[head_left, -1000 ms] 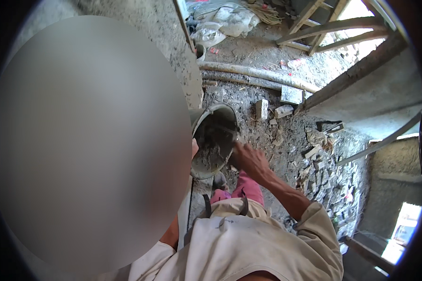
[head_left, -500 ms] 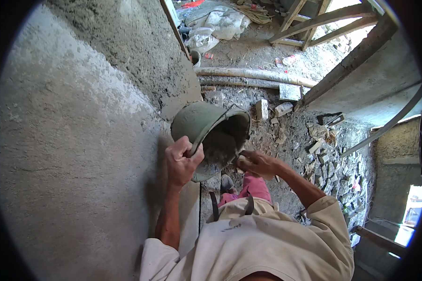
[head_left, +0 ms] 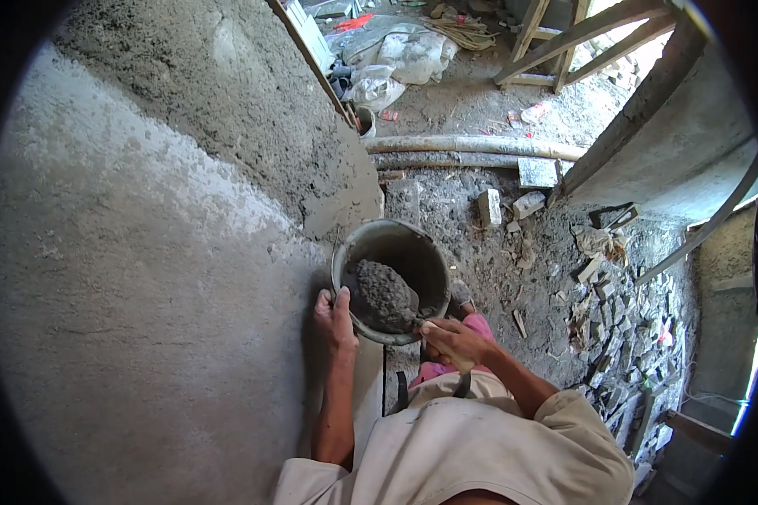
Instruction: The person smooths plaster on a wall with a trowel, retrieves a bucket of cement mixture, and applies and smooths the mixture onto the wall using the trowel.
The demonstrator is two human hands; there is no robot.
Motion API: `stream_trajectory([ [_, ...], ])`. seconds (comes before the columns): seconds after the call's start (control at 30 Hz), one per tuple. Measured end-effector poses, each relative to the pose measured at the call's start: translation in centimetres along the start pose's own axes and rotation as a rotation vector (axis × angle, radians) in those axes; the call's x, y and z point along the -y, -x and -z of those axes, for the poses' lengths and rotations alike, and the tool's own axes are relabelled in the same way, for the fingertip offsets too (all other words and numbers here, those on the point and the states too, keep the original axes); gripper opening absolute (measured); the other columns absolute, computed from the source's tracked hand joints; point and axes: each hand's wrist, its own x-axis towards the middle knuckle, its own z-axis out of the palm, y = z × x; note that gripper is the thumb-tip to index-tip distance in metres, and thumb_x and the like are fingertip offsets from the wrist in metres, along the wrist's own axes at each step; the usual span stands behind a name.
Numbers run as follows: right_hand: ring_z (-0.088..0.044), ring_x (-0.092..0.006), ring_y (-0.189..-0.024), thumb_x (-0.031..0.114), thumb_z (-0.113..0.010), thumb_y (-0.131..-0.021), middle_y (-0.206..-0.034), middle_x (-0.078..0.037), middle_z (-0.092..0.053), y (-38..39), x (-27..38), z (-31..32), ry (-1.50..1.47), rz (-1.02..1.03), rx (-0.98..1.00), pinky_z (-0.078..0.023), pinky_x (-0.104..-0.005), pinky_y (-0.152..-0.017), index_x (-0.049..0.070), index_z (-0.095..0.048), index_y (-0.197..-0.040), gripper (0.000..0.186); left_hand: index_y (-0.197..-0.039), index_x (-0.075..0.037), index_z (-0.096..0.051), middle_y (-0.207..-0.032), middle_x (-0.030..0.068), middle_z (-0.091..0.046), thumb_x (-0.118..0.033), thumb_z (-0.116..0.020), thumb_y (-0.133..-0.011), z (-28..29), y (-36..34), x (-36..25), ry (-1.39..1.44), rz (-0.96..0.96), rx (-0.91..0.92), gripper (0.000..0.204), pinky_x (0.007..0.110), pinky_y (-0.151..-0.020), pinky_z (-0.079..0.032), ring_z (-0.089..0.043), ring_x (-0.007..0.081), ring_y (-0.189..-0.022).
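Note:
A dark grey-green bucket [head_left: 429, 257] stands mouth up in front of me, close by the wall. My left hand [head_left: 337, 321] grips its near left rim, thumb over the edge and fingers on the outside. Inside the bucket's mouth, a heap of wet grey mortar [head_left: 384, 290] sits on a trowel whose blade is mostly covered. My right hand [head_left: 455, 340] is closed round the trowel's handle at the near right rim. What supports the bucket underneath is hidden.
The plastered wall [head_left: 160, 320] fills my left, with rough fresh mortar [head_left: 253, 109] higher up. Long poles [head_left: 480, 147] lie across the floor ahead. Brick rubble [head_left: 611, 328] is strewn at the right, near a slanted concrete slab [head_left: 657, 143]. White sacks [head_left: 413, 57] lie at the back.
The bucket has gone from tipped sideways to upright, its mouth now facing me. My left hand moved down and right with its rim. The mortar-loaded trowel has come into sight.

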Motion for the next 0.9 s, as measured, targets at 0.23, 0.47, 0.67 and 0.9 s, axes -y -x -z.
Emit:
stream_trajectory([
  [0.23,-0.048,-0.0119,-0.056,0.038,-0.046,-0.1,-0.075,-0.003,-0.05,1.6,4.4,2.3,-0.258,0.204,-0.279,-0.039,-0.0269,-0.047,0.008,-0.051,-0.121,0.037,-0.07,-0.017,-0.039,-0.07,-0.0091,-0.038,-0.011,-0.067,-0.086,-3.1,-1.3,4.1,0.187,0.114,-0.169,0.033,0.022,-0.056,-0.033,-0.035,0.0028,-0.064],
  [0.47,-0.05,-0.0094,-0.06,0.023,-0.053,-0.098,-0.08,-0.004,-0.053,-4.4,13.5,9.8,0.015,0.805,-0.995,-0.044,-0.0235,-0.05,0.006,-0.042,-0.132,0.039,-0.076,-0.012,-0.043,-0.075,-0.0061,-0.044,-0.015,-0.065,-0.088,-2.3,-0.2,4.8,-0.161,0.125,-0.21,0.024,0.026,-0.062,-0.039,-0.041,0.0057,-0.07],
  [0.67,-0.054,-0.0313,-0.078,0.017,-0.055,-0.095,-0.097,-0.018,-0.055,-26.1,15.1,13.5,0.524,0.808,-1.359,-0.047,-0.0441,-0.072,0.0,-0.046,-0.114,0.027,-0.073,-0.01,-0.043,-0.074,-0.0055,-0.045,-0.01,-0.063,-0.088,-5.9,2.2,1.6,-0.176,0.16,-0.326,0.025,0.024,-0.059,-0.036,-0.041,0.0046,-0.069],
  [0.9,-0.062,-0.0274,-0.078,0.025,-0.056,-0.096,-0.101,-0.017,-0.06,-21.4,26.8,-5.3,0.163,0.726,-0.412,-0.051,-0.0391,-0.073,0.003,-0.041,-0.131,0.044,-0.08,-0.01,-0.05,-0.078,-0.0009,-0.054,-0.006,-0.06,-0.085,-6.5,3.7,-0.7,-0.016,0.309,-0.524,0.012,0.027,-0.065,-0.045,-0.053,0.0088,-0.07],
])
